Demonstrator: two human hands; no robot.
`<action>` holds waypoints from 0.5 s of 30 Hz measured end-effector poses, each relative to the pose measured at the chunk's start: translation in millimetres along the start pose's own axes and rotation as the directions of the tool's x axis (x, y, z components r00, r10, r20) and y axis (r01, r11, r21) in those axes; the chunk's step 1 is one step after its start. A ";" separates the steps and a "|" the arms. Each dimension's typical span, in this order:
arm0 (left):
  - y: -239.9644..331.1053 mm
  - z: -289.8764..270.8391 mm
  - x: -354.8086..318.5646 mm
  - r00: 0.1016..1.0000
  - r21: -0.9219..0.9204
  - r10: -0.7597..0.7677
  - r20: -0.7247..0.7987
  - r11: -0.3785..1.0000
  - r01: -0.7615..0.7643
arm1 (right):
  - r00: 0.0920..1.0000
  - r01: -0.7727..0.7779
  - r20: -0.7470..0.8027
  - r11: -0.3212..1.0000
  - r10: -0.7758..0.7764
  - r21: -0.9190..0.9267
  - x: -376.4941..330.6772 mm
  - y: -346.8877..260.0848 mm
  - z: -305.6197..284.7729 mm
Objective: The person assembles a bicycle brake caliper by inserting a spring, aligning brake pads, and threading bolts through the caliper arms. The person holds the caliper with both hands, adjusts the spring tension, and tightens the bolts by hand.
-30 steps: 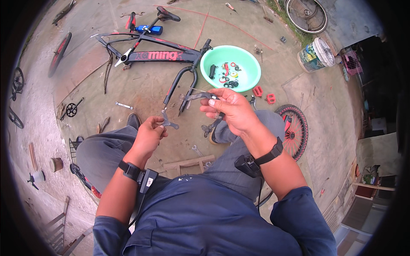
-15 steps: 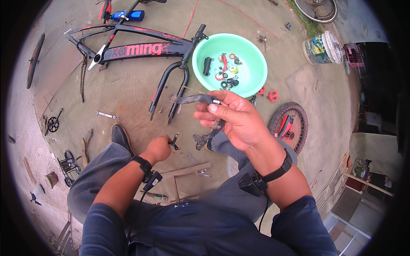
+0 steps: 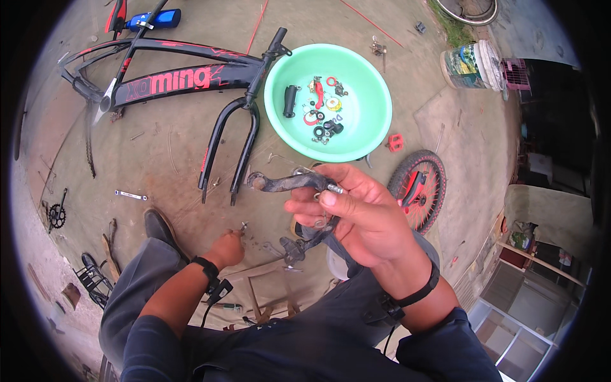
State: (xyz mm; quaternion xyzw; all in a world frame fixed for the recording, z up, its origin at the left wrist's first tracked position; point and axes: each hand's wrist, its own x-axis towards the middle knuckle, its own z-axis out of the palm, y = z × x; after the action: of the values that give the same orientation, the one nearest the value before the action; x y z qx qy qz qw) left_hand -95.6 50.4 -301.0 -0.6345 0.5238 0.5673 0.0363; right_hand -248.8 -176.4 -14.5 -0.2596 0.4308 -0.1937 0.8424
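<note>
L hand (image 3: 228,249) lowered, brake arm (image 3: 287,183) in R grip (image 3: 356,213)

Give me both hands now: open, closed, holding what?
Left hand: down near the ground, fingers closed on a small metal part.
Right hand: closed, holding a dark brake arm.

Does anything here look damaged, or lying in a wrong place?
Yes. The brake arm held in the right hand looks worn and rusty, its dark paint scuffed. A small red pedal lies loose on the ground beside the green basin, not inside with the other small parts. The left hand is down by the ground.
</note>
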 end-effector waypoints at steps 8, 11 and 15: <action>79.6 -155.5 -49.5 0.955 -0.583 0.109 -0.277 0.770 -0.257 | 0.984 0.065 0.158 0.994 -0.078 0.084 -14.3 0.6 2.7; 119.7 -205.6 -115.2 0.901 -0.716 0.142 -0.410 0.561 -0.414 | 0.971 0.082 0.218 0.994 -0.097 0.076 -24.1 2.9 5.9; 154.2 -230.5 -195.3 0.858 -0.741 0.129 -0.497 0.452 -0.497 | 0.948 0.072 0.309 0.997 -0.073 0.015 -33.3 13.8 18.5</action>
State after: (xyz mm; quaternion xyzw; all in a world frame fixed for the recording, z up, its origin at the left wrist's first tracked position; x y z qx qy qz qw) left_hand -9.7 -44.6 13.1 -0.5532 0.2846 0.6145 -0.4851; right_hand -250.5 -142.2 7.2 -0.3007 0.2833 -0.1821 0.8923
